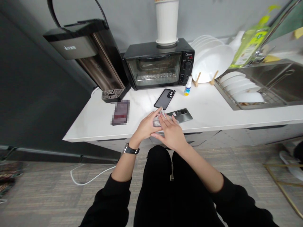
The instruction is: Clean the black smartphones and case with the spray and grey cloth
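Above the counter's front edge, a pale grey cloth is bunched between my two hands. My left hand grips it from the left, fingers reaching around its far side. My right hand presses its fingers onto the cloth from the right, partly hiding it. Just beyond the right fingers lies a grey-green phone, camera side up, one end covered by the hand. A dark phone case rests behind the hands. A small spray bottle with yellow liquid stands upright near the oven.
A blurred-out dark item lies at left on the white counter. Behind stand a tall water dispenser and a toaster oven. White plates stand in a rack beside the sink, which holds bowls.
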Demonstrator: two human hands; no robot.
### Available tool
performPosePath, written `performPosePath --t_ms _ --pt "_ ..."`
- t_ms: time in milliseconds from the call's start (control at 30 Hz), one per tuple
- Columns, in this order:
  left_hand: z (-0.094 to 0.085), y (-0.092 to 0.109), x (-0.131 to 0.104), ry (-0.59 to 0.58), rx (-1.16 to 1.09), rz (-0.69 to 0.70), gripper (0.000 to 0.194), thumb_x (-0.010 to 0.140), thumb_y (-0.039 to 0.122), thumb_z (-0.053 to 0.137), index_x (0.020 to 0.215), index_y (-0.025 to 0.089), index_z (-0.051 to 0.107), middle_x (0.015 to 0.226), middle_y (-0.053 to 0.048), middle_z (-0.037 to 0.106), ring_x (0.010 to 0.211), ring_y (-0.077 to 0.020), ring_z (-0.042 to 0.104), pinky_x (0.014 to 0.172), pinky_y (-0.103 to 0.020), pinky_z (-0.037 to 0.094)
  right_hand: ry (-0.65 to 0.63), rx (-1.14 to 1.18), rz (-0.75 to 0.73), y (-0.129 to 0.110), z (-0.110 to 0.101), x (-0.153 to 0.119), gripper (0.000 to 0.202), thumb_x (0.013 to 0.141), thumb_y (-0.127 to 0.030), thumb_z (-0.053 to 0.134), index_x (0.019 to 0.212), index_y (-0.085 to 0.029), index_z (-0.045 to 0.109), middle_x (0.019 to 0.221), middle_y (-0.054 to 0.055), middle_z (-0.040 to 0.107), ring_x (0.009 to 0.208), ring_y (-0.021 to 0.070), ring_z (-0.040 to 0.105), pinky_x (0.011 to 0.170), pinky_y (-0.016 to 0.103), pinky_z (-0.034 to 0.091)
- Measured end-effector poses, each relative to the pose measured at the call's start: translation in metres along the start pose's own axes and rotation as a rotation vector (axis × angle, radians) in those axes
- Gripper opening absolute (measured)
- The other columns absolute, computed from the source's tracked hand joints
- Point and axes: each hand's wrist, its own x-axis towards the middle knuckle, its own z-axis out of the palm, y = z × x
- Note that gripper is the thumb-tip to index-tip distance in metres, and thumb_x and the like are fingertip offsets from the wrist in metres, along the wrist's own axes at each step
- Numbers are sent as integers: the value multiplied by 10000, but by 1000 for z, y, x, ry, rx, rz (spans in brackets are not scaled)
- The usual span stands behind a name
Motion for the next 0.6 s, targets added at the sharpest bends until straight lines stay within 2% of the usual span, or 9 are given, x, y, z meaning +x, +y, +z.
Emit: performPosePath --t_ms 67,133,233,333,400,500,600 --pt "-1 1 -1 1 17 -3 908 843 247 817 1642 280 386 1514 -113 598 1379 -285 600 1193 -432 460 -24 38 -41 -11 -2 -8 831 1032 -702 447 1586 -84 478 1616 196 514 1557 341 425 1299 588 297" --pt "-1 2 -1 0 14 -5 937 829 274 841 1644 284 380 1499 -109 609 1372 -286 606 1194 -436 459 -41 48 -61 -6 -10 -21 756 1055 -660 436 1608 -146 460 1623 145 520 1557 316 429 1289 578 325" --pt "-1 3 -1 5 -4 -16 1004 790 350 901 1643 297 375 1438 -91 655 1363 -285 615 1206 -444 443 -20 -13 -17 25 -25 -38 708 1075 -618 422 1633 -183 426 1650 117 489 1568 311 413 1278 569 341" --pt "0 3 0 7 -3 -24 1017 779 355 916 1640 306 377 1416 -77 671 1368 -281 612 1213 -443 431 59 -126 143 61 -35 -41 751 1074 -629 403 1629 -123 421 1664 162 456 1564 370 405 1264 614 331" --pt "0 3 0 5 0 -31 1019 777 339 917 1640 311 376 1417 -70 672 1368 -279 613 1214 -438 429 105 -177 269 74 -35 -33 774 1074 -641 379 1600 -77 454 1630 201 495 1543 416 423 1241 654 333" --pt "0 2 1 8 0 -39 1016 783 362 911 1643 310 372 1413 -68 677 1369 -285 613 1215 -441 426 128 -182 317 65 -23 -11 772 1072 -655 368 1545 -66 525 1589 214 543 1554 435 395 1243 672 305" --pt "-1 1 0 -6 -10 -19 965 825 390 870 1646 284 373 1464 -102 644 1372 -293 609 1193 -440 448 59 -106 146 29 -6 3 753 1072 -649 376 1547 -85 526 1612 196 521 1577 382 375 1288 628 257"
